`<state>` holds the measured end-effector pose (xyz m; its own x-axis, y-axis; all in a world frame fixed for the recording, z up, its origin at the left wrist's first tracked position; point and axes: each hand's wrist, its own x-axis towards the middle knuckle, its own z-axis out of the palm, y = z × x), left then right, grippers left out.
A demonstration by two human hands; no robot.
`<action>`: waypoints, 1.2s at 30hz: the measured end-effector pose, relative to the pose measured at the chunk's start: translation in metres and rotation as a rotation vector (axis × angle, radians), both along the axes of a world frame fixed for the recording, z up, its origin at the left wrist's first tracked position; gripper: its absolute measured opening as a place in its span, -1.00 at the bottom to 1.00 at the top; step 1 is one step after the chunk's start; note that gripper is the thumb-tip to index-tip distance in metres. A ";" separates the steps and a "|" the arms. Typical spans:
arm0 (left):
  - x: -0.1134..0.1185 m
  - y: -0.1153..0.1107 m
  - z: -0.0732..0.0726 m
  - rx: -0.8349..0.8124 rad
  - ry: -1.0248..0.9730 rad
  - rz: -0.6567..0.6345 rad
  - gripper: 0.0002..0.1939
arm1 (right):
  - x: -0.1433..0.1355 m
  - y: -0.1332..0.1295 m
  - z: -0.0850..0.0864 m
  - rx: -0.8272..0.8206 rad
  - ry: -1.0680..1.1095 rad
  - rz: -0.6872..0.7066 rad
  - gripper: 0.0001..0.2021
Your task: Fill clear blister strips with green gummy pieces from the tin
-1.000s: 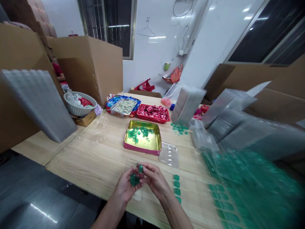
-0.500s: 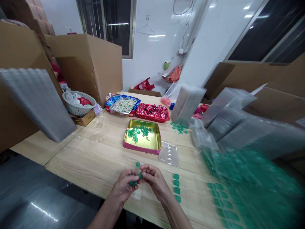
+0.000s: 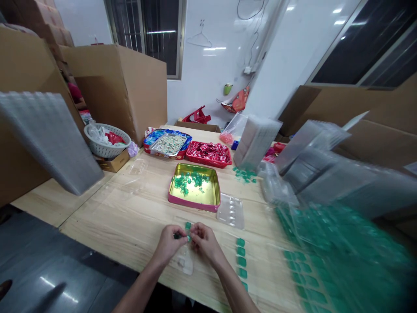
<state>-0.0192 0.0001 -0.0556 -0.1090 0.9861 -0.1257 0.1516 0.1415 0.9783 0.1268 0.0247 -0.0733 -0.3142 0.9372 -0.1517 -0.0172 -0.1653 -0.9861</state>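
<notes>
My left hand (image 3: 171, 243) is closed, with dark green pieces partly visible in its curled fingers. My right hand (image 3: 204, 243) faces it, thumb and fingertips pinched close by. Between the fingertips of both hands is a small translucent green piece (image 3: 188, 238). Below them on the table lies a clear plastic blister tray (image 3: 186, 266) with shallow hollows, several of them bare. One green square (image 3: 188, 225) sits in its far hollow. Beyond the hands, a gold-lined tin (image 3: 194, 204) with a pink rim holds loose green pieces (image 3: 185, 181).
To the right, a column of green squares (image 3: 241, 261) lies near stacked, filled blister trays (image 3: 352, 256). A bare blister tray (image 3: 231, 211) touches the tin. Behind are a red tray of sachets (image 3: 210, 153), a basket (image 3: 107, 145) and upright tray stacks (image 3: 256, 141).
Both hands have moved slightly away from me, over the tray's upper part. The green piece at the fingertips is now just below the far green square, and more of the near hollows show.
</notes>
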 end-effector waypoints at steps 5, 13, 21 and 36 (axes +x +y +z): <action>-0.001 0.022 -0.006 0.004 0.199 -0.037 -0.96 | -0.008 0.022 -0.006 0.172 -0.261 -0.043 -0.91; 0.003 0.016 -0.013 -0.002 0.182 0.023 -0.96 | -0.005 0.014 -0.008 0.304 -0.322 -0.085 -0.97; 0.003 0.022 -0.010 -0.051 0.031 0.085 -0.89 | -0.008 0.013 -0.007 0.400 -0.521 -0.102 -0.87; -0.017 0.002 0.008 -0.315 -0.635 0.177 -0.48 | -0.012 0.002 0.008 0.530 -0.653 0.004 -0.82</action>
